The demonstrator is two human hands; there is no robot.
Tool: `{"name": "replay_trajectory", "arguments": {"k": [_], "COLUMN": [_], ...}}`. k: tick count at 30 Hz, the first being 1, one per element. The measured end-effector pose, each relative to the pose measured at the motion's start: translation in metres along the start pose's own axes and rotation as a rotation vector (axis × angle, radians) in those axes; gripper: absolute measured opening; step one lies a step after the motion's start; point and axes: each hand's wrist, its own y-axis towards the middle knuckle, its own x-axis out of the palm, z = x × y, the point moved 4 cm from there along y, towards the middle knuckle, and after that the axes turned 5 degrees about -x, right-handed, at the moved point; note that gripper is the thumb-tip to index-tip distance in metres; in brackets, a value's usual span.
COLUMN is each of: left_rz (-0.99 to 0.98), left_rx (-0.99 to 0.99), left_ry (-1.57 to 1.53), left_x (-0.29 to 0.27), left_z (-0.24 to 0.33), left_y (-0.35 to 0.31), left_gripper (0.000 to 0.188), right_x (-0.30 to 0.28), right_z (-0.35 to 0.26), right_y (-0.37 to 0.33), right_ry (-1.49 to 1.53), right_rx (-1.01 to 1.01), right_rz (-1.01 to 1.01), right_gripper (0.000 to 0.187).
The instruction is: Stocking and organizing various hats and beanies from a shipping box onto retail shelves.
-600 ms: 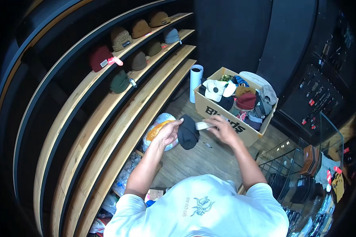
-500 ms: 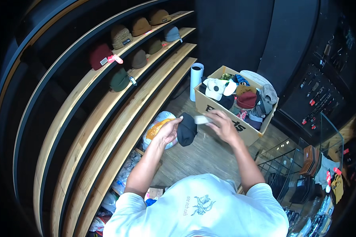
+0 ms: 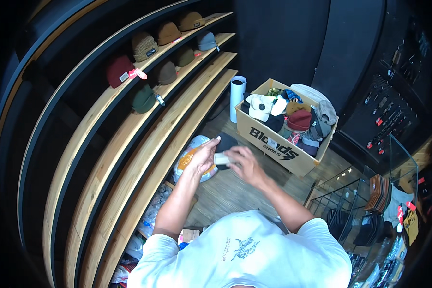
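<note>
A black beanie (image 3: 225, 140) hangs from my left hand (image 3: 204, 158), whose fingers and thumb are closed on its near-left edge. In my right hand (image 3: 246, 165) is a pale oblong block (image 3: 221, 159), gripped at its right end and lying against the beanie's front. The block's underside is hidden, so its exact kind cannot be told. Part of the beanie is covered by the block and my right fingers. Just behind my left hand, a plastic bag with orange and white parts (image 3: 187, 161) rests on the floor.
Wooden shelves (image 3: 125, 120) curve along the left, with several beanies (image 3: 165, 72) on the upper ones. Ahead stands an open cardboard box (image 3: 254, 129) full of hats, beside a white tube (image 3: 237, 98). A glass display case (image 3: 350, 192) with wallets is on the right.
My right hand has moved left and slightly down, bringing the pale block from beside the beanie onto its front. My left hand stays nearly in place, holding the beanie.
</note>
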Motion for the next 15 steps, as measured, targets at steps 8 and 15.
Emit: {"name": "replay_trajectory", "arguments": {"k": [8, 15], "left_rz": [-0.047, -0.08], "left_rx": [-0.012, -0.053], "left_ry": [-0.003, 0.032], "left_x": [0.006, 0.015], "left_z": [0.007, 0.022], "left_y": [-0.001, -0.013], "left_gripper": [0.022, 0.027], "right_x": [-0.003, 0.0], "right_z": [-0.004, 0.018], "right_y": [0.004, -0.032], "right_ry": [0.076, 0.441], "right_rx": [0.122, 0.178], "right_rz": [0.128, -0.093], "right_gripper": [0.042, 0.043]}}
